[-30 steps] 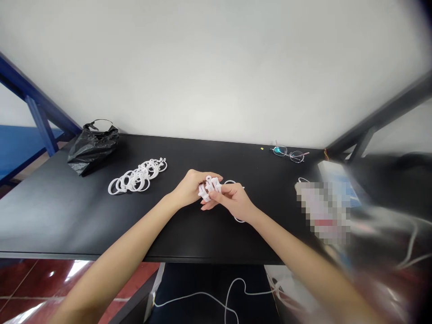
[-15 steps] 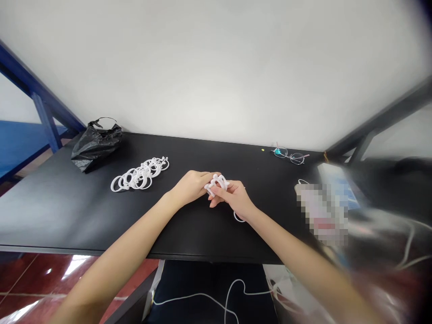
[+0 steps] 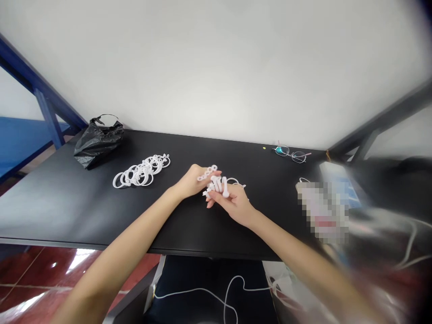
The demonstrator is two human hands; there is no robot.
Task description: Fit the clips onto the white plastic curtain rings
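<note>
Over the middle of the black table, my two hands are close together around a bunch of white plastic curtain rings (image 3: 219, 184). My right hand (image 3: 238, 207) grips the bunch between thumb and fingers, and one ring loop shows behind that hand. My left hand (image 3: 191, 182) is closed around part of the same bunch, and a row of small white eyelets (image 3: 207, 173) stands out along its fingers. Some left fingertips are hidden behind the rings. To the left, a pile of similar white rings (image 3: 141, 173) lies overlapping on the table.
A black plastic bag (image 3: 97, 143) sits at the table's (image 3: 189, 231) back left. Eyeglasses (image 3: 290, 154) rest near the wall at the back right. A blurred box (image 3: 339, 180) and a pixelated item (image 3: 322, 213) lie on the right. A white cable (image 3: 199, 289) runs below the front edge.
The rings have turned in my hands: a row of eyelets now shows on the left hand's side. The loop once below my right hand now appears behind it.
</note>
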